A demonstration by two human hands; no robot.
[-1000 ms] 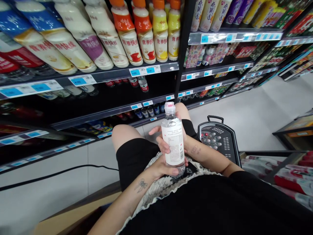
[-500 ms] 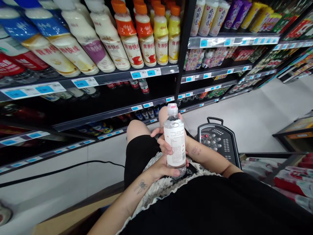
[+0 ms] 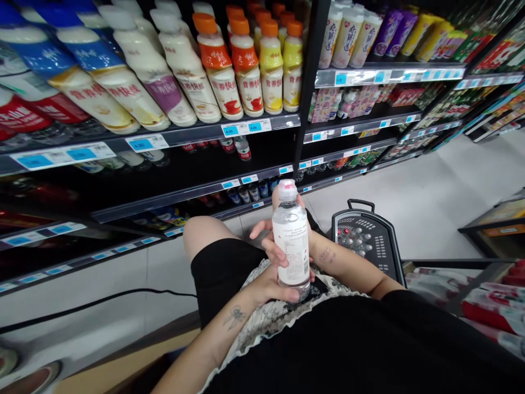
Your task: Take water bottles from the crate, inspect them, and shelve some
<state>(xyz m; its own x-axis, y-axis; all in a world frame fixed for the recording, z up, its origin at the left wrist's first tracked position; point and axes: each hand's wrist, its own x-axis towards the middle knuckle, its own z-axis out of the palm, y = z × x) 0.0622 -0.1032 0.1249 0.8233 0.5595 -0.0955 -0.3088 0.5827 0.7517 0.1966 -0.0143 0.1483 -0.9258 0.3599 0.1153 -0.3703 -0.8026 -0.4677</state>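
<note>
I hold a clear plastic bottle (image 3: 291,241) with a white label and a pale pink-white cap upright over my lap. My left hand (image 3: 268,285) cups its base from below, fingers curled round it. My right hand (image 3: 274,243) wraps the bottle's middle from behind, its fingertips showing on the left side of the label. Both forearms carry small tattoos. My knees in black shorts point toward the shelves.
Dark shelves (image 3: 254,128) with rows of drink bottles and blue price tags fill the left and top. A black shopping basket (image 3: 367,238) holding capped bottles stands on the pale floor at right. A low display (image 3: 492,230) sits at far right. A black cable (image 3: 102,298) runs along the shelf base.
The view has tilted slightly, and my knees have shifted a little to the left. The bottle stays upright in both hands, its grip unchanged.
</note>
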